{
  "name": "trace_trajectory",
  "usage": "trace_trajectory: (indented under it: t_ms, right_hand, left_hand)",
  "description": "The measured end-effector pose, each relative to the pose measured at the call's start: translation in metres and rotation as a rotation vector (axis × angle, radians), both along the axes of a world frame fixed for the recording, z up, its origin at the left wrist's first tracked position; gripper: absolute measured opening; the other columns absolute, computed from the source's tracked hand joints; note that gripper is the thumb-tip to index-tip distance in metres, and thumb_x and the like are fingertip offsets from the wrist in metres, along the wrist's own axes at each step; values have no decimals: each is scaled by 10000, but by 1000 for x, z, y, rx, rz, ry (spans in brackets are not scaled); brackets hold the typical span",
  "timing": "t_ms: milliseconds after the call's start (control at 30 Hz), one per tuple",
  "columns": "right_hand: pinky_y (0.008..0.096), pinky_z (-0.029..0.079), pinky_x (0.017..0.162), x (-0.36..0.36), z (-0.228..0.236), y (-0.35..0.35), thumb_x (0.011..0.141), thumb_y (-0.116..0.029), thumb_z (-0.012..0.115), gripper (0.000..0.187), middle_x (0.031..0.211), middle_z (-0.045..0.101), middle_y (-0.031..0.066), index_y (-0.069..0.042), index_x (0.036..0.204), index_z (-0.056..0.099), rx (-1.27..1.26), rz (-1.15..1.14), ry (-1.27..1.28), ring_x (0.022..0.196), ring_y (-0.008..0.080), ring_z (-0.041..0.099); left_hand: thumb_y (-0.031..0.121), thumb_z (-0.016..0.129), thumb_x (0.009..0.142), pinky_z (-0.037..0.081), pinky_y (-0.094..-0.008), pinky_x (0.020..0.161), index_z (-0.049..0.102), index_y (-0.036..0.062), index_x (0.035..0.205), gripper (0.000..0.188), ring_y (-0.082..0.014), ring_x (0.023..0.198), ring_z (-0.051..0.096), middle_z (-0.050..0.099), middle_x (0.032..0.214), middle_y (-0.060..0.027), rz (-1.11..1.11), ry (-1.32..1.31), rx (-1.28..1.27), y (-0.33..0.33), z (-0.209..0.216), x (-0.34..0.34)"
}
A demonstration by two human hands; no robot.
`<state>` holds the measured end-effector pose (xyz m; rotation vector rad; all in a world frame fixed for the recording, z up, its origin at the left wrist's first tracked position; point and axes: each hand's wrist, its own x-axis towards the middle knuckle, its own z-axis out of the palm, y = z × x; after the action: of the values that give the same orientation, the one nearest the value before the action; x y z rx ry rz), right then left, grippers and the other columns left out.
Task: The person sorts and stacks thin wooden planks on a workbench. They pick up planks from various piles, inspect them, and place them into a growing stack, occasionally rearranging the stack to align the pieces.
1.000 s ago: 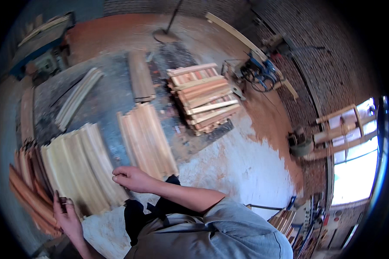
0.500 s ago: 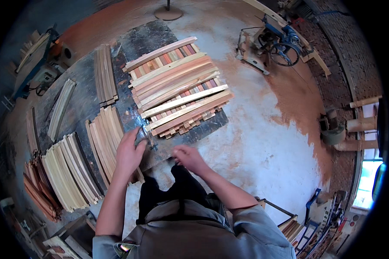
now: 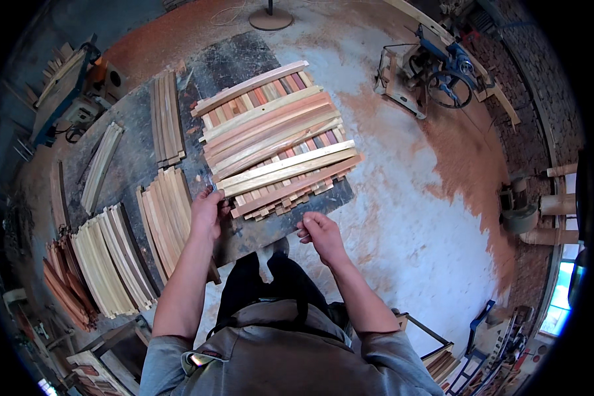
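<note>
A wide stack of wooden strips (image 3: 270, 125) in mixed pale, pink and dark tones lies on a dark board in front of me. Longer strips rest crosswise over its short pieces. My left hand (image 3: 208, 211) is at the near left corner, fingers curled around the left end of a pale wooden strip (image 3: 284, 169); its exact grip is partly hidden. Closer to me, a reddish strip (image 3: 297, 189) slants across the stack's near edge. My right hand (image 3: 320, 235) hangs just off that edge, its fingers curled in, with nothing visible in them.
Sorted bundles of strips lie left: tan ones (image 3: 165, 218), pale ones (image 3: 102, 264), reddish-brown ones (image 3: 66, 284). A blue machine with a handwheel (image 3: 449, 89) stands far right, a saw table (image 3: 66, 92) far left. Sawdust (image 3: 468, 178) covers part of the floor.
The nearer pale strip now lies against the one beyond it, opening a gap before the reddish strip. My left hand has come to the strip ends; my right hand has moved rightward.
</note>
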<state>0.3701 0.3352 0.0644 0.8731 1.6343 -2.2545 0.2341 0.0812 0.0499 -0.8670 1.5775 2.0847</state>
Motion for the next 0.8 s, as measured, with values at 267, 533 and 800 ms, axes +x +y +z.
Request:
trace_trajectory:
  t_ms: [267,533,800]
  right_hand:
    - [271,552,635,-47,13,-15,989,-204,565,255,941,688,109,-2,1142,597,-91,-4,-7,746,145,653]
    - [397,546,837,-70,33,-40,1018,-347,512,418,1118,645,172,-8,1262,507,-582,-52,-56,961,264,652]
    - [468,390,1082,-76,20,-58,1011,-361,474,448,1218,602,203,7,1263,525,-1033,-308,158,1178,334,553]
  left_hand:
    - [208,700,895,402,-242,459,592,73,898,173,-96,559,538,558,673,14,-115,-61,-9,-4,6,-11]
    - [137,698,874,434,-243,505,566,15,956,198,-86,585,545,596,731,-31,-118,172,-261,-4,76,36]
    - [58,734,819,464,-208,594,498,-14,1102,375,-57,683,517,593,915,-62,-332,528,-530,4,88,109]
